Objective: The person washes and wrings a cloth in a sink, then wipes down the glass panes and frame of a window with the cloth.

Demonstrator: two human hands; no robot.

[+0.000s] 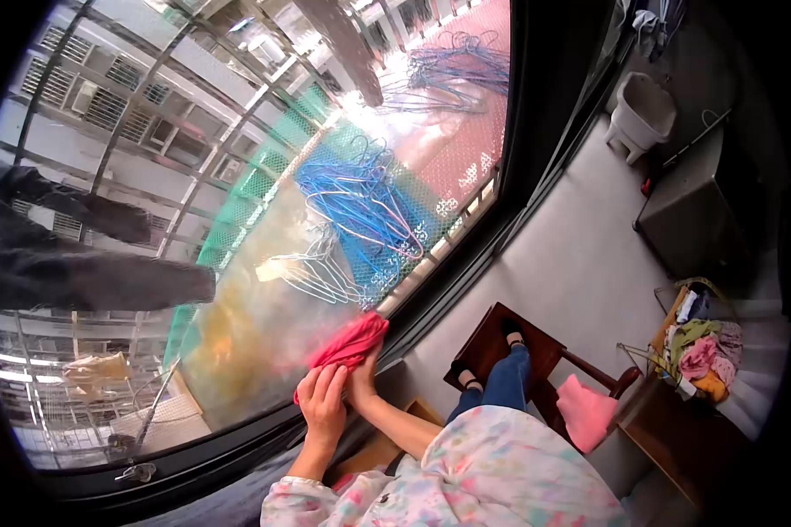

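A bunched red cloth (351, 342) is held between my two hands at the window, right in front of the glass. My left hand (322, 400) has its fingers bent over the lower edge of the cloth. Beside it, my right hand (363, 376) grips the cloth from the right, its fingers partly hidden by the folds. Smeared, cloudy patches show on the window glass (237, 360) near the cloth. Whether the cloth touches the glass, I cannot tell.
My feet stand on a brown wooden chair (545, 413) with a pink cloth (586, 411) on it. Outside are blue wire hangers (360, 198), white hangers (321, 272) and hanging dark trousers (88, 272). To the right are a clothes pile (703, 347) and a white plastic stool (642, 114).
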